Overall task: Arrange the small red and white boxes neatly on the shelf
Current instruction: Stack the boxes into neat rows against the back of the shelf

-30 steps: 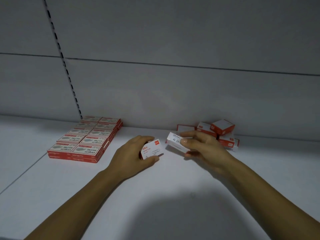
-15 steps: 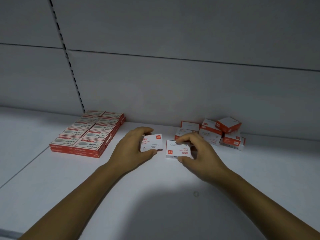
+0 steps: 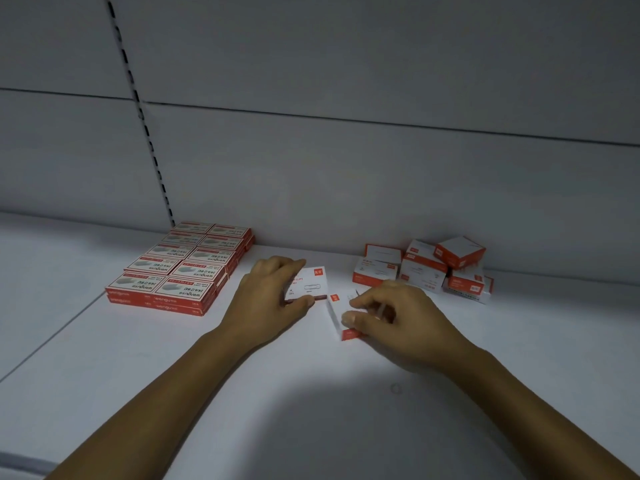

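1. Small red-and-white cardboard box (image 3: 311, 282) is lying on the white shelf (image 3: 311, 410), left hand (image 3: 273, 296) gripping it.
2. Right hand (image 3: 398, 317) is pinching a second box (image 3: 335, 317) just beside.
3. Sliding edges flush before releasing is looking wisest.

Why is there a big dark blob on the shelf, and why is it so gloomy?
Head view: the blob is a soft shadow on the shelf, probably the person's own; lighting is dim, brightest around the left box in the left hand; the right box under the right hand looks motion-smeared.
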`<action>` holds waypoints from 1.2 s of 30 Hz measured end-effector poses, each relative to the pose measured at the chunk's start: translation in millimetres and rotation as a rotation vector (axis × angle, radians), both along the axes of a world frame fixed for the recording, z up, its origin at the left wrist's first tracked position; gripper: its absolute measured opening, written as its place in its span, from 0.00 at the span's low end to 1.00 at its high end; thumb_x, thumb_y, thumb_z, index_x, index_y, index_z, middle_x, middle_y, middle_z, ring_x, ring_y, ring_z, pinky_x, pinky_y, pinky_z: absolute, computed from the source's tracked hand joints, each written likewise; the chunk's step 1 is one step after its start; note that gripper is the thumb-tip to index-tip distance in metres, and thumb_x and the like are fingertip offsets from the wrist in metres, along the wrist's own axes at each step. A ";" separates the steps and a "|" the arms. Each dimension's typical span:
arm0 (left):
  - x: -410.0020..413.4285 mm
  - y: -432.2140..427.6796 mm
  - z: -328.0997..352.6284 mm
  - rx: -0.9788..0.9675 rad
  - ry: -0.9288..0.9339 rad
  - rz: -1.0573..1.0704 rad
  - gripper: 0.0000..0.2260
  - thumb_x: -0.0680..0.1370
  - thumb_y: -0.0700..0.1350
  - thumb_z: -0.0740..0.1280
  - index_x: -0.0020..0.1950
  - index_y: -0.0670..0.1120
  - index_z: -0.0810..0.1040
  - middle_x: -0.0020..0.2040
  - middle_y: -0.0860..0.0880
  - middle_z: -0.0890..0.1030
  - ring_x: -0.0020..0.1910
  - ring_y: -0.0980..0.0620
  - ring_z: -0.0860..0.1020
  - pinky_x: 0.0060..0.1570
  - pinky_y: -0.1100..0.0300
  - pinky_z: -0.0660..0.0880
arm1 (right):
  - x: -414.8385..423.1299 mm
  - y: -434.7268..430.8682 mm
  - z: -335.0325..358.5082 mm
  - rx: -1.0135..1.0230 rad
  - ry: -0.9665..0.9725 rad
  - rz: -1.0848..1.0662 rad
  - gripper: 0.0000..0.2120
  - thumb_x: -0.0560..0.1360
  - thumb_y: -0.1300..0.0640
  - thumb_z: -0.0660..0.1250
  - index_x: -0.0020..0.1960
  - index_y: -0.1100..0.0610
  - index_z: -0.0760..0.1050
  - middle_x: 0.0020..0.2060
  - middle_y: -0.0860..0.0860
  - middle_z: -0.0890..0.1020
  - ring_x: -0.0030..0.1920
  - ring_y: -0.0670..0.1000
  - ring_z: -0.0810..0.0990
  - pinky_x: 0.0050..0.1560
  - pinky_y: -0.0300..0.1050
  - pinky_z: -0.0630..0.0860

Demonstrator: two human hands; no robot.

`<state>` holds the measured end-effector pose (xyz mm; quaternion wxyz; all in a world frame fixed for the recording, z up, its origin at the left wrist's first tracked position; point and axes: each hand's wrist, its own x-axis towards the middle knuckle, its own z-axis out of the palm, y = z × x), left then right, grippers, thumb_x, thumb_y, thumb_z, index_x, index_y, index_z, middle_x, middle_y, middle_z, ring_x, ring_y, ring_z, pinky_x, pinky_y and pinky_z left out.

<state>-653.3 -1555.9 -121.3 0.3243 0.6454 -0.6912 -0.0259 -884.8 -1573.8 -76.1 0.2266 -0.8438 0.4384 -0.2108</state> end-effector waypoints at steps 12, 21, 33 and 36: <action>-0.1 2.8 2.3 0.004 -0.175 0.078 0.18 0.79 0.51 0.63 0.67 0.49 0.73 0.67 0.47 0.73 0.65 0.46 0.69 0.61 0.48 0.67 | 1.8 8.4 12.2 -0.195 0.289 0.188 0.20 0.77 0.42 0.62 0.67 0.45 0.72 0.59 0.41 0.74 0.55 0.41 0.72 0.51 0.33 0.66; -5.6 0.3 11.3 -0.074 -0.431 -0.031 0.15 0.78 0.46 0.65 0.64 0.45 0.76 0.62 0.47 0.78 0.60 0.46 0.77 0.51 0.52 0.78 | 12.6 2.6 30.0 -0.281 0.489 0.332 0.12 0.74 0.54 0.64 0.58 0.51 0.72 0.57 0.48 0.75 0.55 0.50 0.75 0.57 0.45 0.75; 15.4 -56.0 1.9 0.065 -0.295 -0.066 0.21 0.80 0.46 0.57 0.73 0.44 0.65 0.72 0.45 0.68 0.72 0.46 0.65 0.63 0.52 0.71 | 65.7 -16.5 17.9 -0.537 0.635 0.048 0.26 0.75 0.36 0.58 0.60 0.54 0.75 0.56 0.52 0.79 0.55 0.53 0.74 0.58 0.49 0.66; 16.8 -51.9 -4.7 0.043 -0.146 -0.062 0.21 0.79 0.46 0.59 0.72 0.45 0.65 0.72 0.45 0.68 0.70 0.46 0.67 0.64 0.52 0.71 | 75.3 -23.1 14.9 -0.588 0.687 0.046 0.15 0.72 0.45 0.65 0.52 0.54 0.79 0.48 0.52 0.80 0.49 0.53 0.76 0.54 0.50 0.69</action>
